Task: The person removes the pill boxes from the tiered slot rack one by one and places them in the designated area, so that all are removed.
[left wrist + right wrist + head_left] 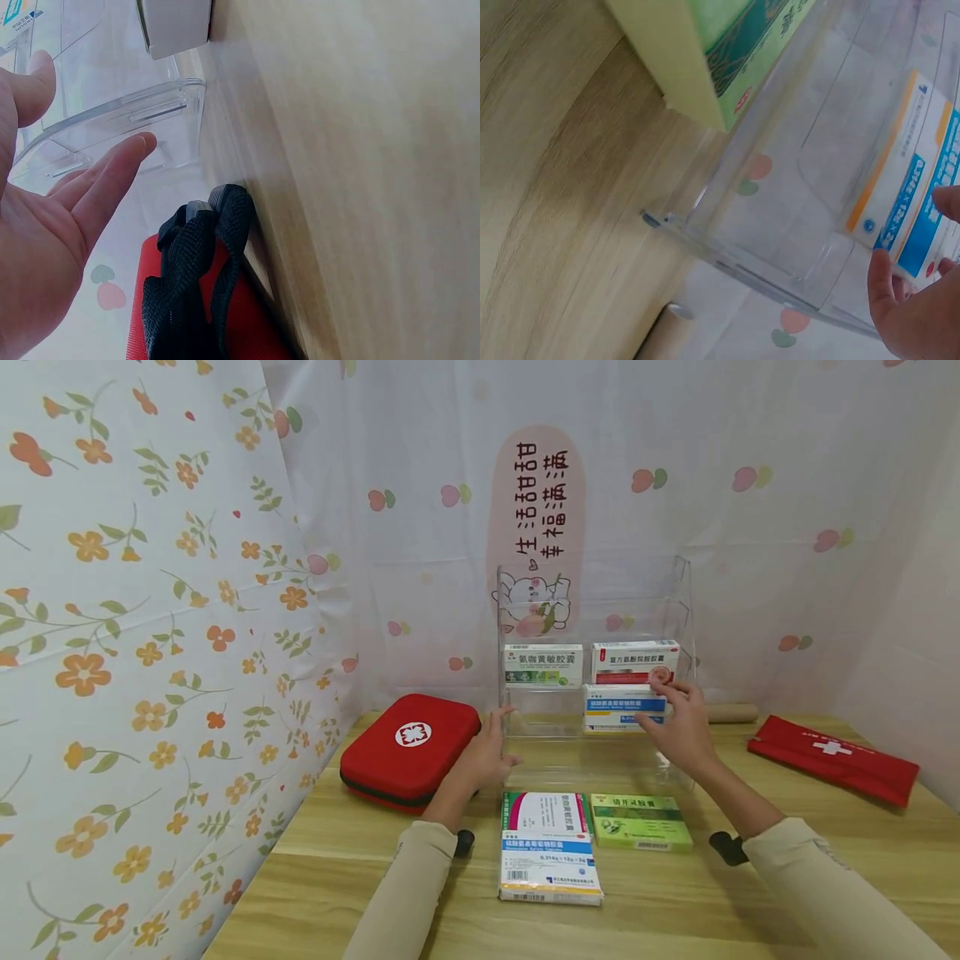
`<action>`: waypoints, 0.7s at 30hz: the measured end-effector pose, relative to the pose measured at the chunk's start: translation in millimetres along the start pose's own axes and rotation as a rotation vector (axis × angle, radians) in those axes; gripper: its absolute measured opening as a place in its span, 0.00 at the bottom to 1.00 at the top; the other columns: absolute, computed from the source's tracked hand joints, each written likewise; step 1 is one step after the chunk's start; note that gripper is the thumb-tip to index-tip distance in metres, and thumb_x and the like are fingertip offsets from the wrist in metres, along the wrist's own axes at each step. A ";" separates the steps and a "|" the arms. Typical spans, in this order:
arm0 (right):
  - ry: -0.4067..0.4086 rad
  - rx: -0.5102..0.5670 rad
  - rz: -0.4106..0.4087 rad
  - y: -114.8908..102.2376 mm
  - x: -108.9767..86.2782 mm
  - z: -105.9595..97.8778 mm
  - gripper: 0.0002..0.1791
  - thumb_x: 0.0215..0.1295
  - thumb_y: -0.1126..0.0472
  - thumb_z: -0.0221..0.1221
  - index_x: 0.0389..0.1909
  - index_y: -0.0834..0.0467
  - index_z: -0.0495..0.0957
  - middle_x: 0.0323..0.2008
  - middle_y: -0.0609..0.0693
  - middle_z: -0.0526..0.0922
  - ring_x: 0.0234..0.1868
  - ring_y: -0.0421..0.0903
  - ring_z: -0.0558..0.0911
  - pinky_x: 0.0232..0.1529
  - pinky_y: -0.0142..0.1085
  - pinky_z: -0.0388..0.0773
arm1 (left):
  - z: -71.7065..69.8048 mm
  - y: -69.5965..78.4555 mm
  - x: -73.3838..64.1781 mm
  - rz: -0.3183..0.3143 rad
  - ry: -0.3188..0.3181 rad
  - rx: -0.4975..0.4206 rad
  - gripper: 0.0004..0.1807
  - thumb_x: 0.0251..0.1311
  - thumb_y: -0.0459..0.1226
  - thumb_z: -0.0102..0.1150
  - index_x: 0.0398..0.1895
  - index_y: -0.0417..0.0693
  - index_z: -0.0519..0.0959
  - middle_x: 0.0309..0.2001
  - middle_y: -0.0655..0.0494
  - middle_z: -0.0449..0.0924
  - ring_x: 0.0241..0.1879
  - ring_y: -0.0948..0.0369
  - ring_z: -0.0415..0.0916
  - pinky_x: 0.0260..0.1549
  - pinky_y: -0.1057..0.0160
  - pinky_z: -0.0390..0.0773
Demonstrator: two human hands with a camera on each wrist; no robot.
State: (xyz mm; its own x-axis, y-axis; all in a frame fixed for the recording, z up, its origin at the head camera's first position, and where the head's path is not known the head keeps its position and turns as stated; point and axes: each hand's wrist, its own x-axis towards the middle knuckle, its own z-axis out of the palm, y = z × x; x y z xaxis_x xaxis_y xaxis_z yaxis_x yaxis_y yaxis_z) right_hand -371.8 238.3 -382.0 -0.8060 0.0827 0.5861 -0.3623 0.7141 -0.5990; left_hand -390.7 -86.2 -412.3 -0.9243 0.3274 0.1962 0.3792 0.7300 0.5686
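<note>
A white-and-blue medicine box (611,708) stands on a lower tier of the clear acrylic rack (596,602). My right hand (686,731) grips the box at its right end, thumb over the front and fingers at the edge; in the right wrist view the thumb overlaps its blue band. My left hand (486,753) is beside the rack's left side panel, fingers extended and holding nothing. One tier higher stand a white-and-green medicine box (543,666) and, to its right, a red-and-white medicine box (633,662).
On the wooden table before the rack lie a magenta-and-green box (543,812), another white-and-blue box (550,867) overlapping it, and a light green box (641,822). A red hard case (412,747) sits left. To the right are a red pouch (832,760) and a tan roll (733,713).
</note>
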 end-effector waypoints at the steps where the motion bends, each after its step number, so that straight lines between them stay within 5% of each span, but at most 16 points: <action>1: -0.001 0.002 -0.001 1.3 -0.2 -0.2 0.34 0.59 0.67 0.68 0.65 0.71 0.69 0.63 0.73 0.59 0.60 0.70 0.63 0.56 0.65 0.67 | 0.2 0.1 0.0 0.004 0.002 0.002 0.48 0.61 0.39 0.66 0.75 0.67 0.44 0.66 0.44 0.63 0.28 0.58 0.73 0.36 0.61 0.80; 10: -0.038 -0.033 -0.025 4.3 0.6 -0.4 0.28 0.61 0.66 0.67 0.60 0.67 0.70 0.55 0.71 0.71 0.53 0.68 0.71 0.51 0.64 0.70 | 0.9 -1.3 0.4 0.011 -0.005 0.002 0.48 0.62 0.38 0.66 0.75 0.65 0.43 0.69 0.44 0.60 0.25 0.58 0.72 0.29 0.64 0.78; 21: 0.021 0.034 -0.055 10.3 2.3 1.0 0.21 0.62 0.68 0.67 0.55 0.66 0.74 0.52 0.66 0.74 0.49 0.64 0.75 0.47 0.56 0.70 | 0.6 0.6 -1.1 0.006 -0.008 -0.016 0.48 0.63 0.38 0.65 0.76 0.67 0.42 0.69 0.45 0.60 0.23 0.58 0.71 0.25 0.65 0.76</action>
State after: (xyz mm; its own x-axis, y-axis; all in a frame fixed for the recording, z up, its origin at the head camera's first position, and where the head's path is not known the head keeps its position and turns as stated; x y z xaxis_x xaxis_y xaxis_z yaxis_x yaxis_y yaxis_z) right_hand -377.9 245.2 -387.3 -0.7745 0.0588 0.6298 -0.4219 0.6939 -0.5836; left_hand -389.4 -85.8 -412.7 -0.9217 0.3364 0.1934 0.3839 0.7181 0.5805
